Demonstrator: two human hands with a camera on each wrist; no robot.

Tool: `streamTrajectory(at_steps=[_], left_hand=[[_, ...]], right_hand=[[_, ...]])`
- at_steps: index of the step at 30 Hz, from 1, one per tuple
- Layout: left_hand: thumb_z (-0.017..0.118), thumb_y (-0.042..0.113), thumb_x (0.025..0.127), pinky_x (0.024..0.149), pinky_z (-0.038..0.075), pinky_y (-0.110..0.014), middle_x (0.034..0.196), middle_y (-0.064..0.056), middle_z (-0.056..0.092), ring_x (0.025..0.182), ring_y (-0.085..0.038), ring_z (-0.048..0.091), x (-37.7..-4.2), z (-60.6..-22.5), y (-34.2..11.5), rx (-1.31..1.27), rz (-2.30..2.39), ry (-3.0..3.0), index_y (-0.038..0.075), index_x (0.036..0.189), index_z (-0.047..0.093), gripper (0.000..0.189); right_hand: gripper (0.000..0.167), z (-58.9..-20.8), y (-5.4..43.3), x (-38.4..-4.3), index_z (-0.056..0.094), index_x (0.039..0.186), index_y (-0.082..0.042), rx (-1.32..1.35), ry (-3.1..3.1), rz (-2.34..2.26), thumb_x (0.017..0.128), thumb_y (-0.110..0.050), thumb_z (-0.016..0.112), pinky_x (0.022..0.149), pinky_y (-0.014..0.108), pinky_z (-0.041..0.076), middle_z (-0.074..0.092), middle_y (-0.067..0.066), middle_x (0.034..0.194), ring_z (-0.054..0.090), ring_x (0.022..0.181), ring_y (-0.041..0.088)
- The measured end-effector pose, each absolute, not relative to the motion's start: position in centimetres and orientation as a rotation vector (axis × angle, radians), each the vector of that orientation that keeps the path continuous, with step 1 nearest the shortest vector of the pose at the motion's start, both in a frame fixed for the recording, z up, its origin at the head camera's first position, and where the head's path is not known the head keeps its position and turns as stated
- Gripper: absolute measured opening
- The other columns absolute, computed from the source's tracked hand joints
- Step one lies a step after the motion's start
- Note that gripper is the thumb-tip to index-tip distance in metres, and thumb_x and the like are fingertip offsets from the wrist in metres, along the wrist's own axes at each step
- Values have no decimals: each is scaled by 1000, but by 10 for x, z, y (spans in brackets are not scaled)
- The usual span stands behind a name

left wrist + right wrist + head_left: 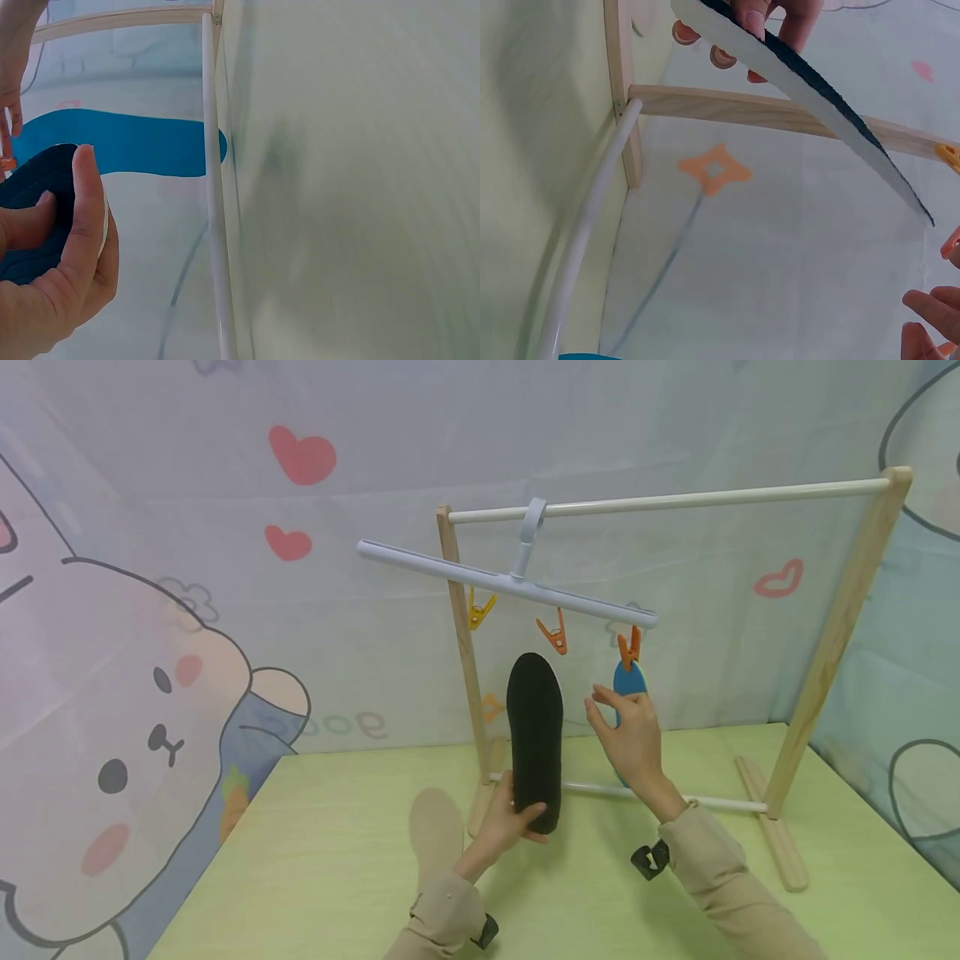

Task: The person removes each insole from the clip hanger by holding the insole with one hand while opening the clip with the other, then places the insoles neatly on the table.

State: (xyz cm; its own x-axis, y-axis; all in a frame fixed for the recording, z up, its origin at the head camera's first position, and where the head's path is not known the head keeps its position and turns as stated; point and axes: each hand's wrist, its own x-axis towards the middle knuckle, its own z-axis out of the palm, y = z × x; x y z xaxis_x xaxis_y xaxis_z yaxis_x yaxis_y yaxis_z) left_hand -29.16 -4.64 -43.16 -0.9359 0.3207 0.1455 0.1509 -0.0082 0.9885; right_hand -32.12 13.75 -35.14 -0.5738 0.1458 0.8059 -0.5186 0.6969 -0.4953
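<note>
My left hand (pixel 501 823) grips a black insole (pixel 534 727) by its lower end and holds it upright above the table; the left wrist view shows the thumb on its dark face. My right hand (pixel 636 742) is raised beside it with thumb and fingers apart, holding nothing. Behind the right hand hangs a blue insole (pixel 127 144), held at its top by an orange clothespin (pixel 630 647). Above the black insole dangles another orange clothespin (pixel 555 633), and a yellow clothespin (pixel 478 610) hangs further left. All three hang below a pale hanger (pixel 450 570).
The hanger hooks over the white top bar (pixel 712 496) of a wooden rack, whose lower bar (pixel 720 804) runs behind my hands. A beige insole (pixel 435 827) lies on the yellow-green table (pixel 330 868), left of my left hand. A printed cloth (pixel 360 652) forms the backdrop.
</note>
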Motion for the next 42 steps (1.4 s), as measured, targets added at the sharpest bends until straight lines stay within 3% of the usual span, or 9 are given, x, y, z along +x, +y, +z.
streamTrajectory(at_steps=[12, 17, 29, 37, 42], left_hand=[[41, -6, 90, 59, 56, -41, 117, -29, 39, 99, -40, 55, -284, -428, -48, 437, 2102, 2081, 2, 127, 26, 41], [42, -5, 90, 57, 56, -42, 117, -29, 38, 103, -39, 52, -282, -426, -50, 369, 2117, 2079, 1, 127, 28, 40], [59, 3, 83, 51, 56, -38, 100, -29, 59, 79, -25, 65, -274, -417, -62, 423, 1999, 2254, -6, 114, 42, 36], [62, 3, 81, 49, 55, -36, 96, -31, 62, 71, -22, 65, -273, -412, -69, 488, 1938, 2334, -6, 110, 49, 33], [63, 3, 80, 47, 54, -33, 92, -29, 63, 64, -13, 61, -270, -408, -71, 486, 1909, 2363, -5, 107, 51, 31]], right_hand=[[25, -359, 137, -316, 67, 99, -1, 295, -1951, 931, 78, -15, 68, 51, 27, 34, 70, 12, 91, 47, 67, 21], [25, -364, 137, -315, 67, 99, -1, 294, -1953, 933, 78, -15, 68, 49, 24, 31, 70, 12, 91, 47, 66, 20], [24, -376, 139, -312, 68, 98, -1, 273, -1967, 961, 78, -15, 67, 50, 24, 30, 70, 12, 91, 41, 61, 16], [23, -383, 138, -310, 68, 97, 0, 273, -1977, 971, 78, -13, 67, 52, 26, 33, 70, 13, 89, 47, 65, 21], [24, -389, 137, -308, 67, 97, 0, 269, -2004, 989, 78, -14, 67, 56, 30, 37, 70, 13, 89, 50, 69, 24]])
